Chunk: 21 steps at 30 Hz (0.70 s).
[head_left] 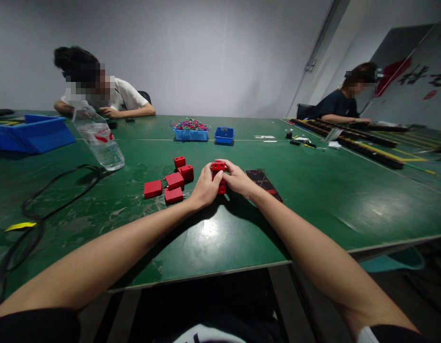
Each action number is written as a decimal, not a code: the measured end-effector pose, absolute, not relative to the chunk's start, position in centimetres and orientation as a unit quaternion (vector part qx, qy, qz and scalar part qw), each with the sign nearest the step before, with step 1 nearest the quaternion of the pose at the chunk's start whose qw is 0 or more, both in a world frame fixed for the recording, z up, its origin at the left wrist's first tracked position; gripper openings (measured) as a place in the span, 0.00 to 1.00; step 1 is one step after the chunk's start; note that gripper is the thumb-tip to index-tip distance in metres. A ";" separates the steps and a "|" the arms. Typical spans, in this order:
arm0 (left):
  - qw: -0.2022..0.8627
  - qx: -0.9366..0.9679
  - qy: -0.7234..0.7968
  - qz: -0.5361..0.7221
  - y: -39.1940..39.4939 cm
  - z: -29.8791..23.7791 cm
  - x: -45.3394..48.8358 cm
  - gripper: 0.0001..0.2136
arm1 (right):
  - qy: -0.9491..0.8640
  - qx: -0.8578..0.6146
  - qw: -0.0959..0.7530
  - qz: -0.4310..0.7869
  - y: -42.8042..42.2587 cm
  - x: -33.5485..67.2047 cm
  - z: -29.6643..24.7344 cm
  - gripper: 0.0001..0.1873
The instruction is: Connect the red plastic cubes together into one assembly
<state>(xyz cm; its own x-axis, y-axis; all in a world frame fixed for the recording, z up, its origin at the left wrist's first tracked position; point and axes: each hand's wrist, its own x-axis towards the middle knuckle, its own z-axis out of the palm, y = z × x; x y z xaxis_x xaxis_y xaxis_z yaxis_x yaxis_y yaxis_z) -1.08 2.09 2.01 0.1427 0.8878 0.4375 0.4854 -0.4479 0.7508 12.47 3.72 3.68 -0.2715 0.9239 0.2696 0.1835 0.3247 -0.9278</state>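
Both my hands meet at the middle of the green table (313, 209), gripping a red plastic block (219, 167) with dark holes in its top. My left hand (205, 186) wraps its left side. My right hand (236, 178) closes over its right side and top. A second red piece (222, 188) shows just below, between the hands. Several more red blocks (174, 182) lie loose on the table to the left of my left hand.
A dark phone-like slab (263, 183) lies right of my right hand. A clear water bottle (98, 138) and black cables (52, 195) are at left, blue bins (30, 132) (224, 135) farther back. Two other people sit at the far side.
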 end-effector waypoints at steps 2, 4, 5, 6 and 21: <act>0.197 0.730 0.480 0.445 1.9 2.0 -1.1 0.22 | -0.694 -0.390 0.446 0.409 3.7 12.4 3.4 0.27; 0.161 0.745 0.483 0.432 1.6 2.0 -1.1 0.26 | -0.702 -0.383 0.452 0.395 3.8 12.4 3.1 0.26; 0.141 0.752 0.484 0.424 1.4 2.1 -1.0 0.27 | -0.704 -0.384 0.456 0.386 3.9 12.4 2.9 0.26; 0.122 0.759 0.486 0.416 1.2 2.1 -1.0 0.28 | -0.705 -0.389 0.458 0.377 4.0 12.4 2.8 0.26; -0.070 0.756 0.573 0.310 1.7 6.0 -2.5 0.22 | -0.775 -0.429 0.408 0.221 3.2 12.9 3.8 0.22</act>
<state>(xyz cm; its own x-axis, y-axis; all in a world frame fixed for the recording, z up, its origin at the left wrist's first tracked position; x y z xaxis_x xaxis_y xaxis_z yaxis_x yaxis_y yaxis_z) -2.51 1.69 6.04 0.1515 0.8224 0.5484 0.9091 -0.3337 0.2492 12.86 3.22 3.81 -0.2988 0.8454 0.4427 0.4853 0.5341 -0.6923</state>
